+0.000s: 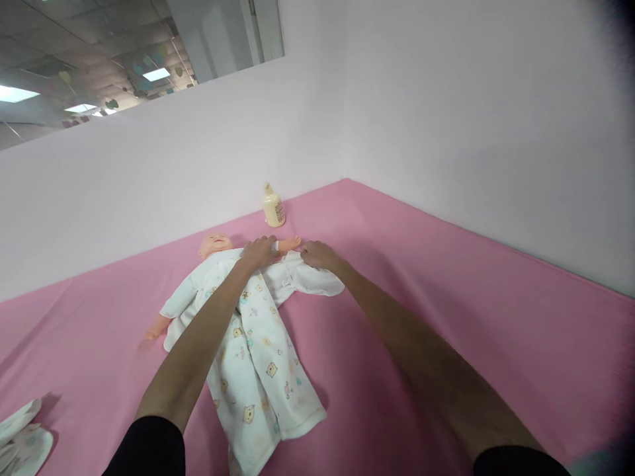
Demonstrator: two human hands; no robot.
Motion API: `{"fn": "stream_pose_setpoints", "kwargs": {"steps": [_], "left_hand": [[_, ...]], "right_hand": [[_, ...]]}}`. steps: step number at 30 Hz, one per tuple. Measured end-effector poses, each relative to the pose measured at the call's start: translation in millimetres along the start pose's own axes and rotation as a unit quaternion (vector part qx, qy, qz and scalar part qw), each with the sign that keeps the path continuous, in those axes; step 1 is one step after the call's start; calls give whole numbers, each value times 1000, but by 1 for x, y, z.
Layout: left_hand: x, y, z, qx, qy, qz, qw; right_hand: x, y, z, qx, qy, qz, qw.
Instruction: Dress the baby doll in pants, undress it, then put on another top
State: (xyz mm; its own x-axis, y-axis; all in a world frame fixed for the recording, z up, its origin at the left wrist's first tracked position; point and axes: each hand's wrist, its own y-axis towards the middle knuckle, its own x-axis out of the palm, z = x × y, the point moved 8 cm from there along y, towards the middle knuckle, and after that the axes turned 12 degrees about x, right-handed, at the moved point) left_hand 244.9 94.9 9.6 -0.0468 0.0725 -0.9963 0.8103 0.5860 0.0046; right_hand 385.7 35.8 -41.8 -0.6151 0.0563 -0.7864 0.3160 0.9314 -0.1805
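Observation:
A baby doll (216,244) lies on its back on the pink sheet, its head toward the wall. White printed clothing (268,357) covers its body, with the two legs of the garment spread toward me. My left hand (260,252) is closed around the doll's sleeved arm near the wrist, and the bare doll hand (289,244) sticks out past it. Beside that, my right hand (317,254) pinches the edge of a white cloth flap (315,279) of the garment, spread out to the right of the doll. My right fingertips are partly hidden.
A pump bottle (274,207) of pale yellow liquid stands by the wall behind the doll. Another piece of white cloth (24,439) lies at the lower left. White walls (446,132) meet in a corner behind the pink sheet (377,396).

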Motion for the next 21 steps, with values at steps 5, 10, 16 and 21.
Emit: {"fn": "stream_pose_setpoints", "kwargs": {"steps": [5,10,16,21], "left_hand": [[-6,-9,2,0,-19,15,1000],[-37,-61,15,20,-49,96,994],[-72,-177,-10,-67,-136,260,954],[-43,-251,-63,-247,-308,299,869]], "right_hand": [[3,-2,-2,2,-26,14,1000],[-3,-8,0,32,-58,7,998],[-21,-30,-26,30,-112,113,987],[-7,-61,-80,-75,-63,146,984]]}}
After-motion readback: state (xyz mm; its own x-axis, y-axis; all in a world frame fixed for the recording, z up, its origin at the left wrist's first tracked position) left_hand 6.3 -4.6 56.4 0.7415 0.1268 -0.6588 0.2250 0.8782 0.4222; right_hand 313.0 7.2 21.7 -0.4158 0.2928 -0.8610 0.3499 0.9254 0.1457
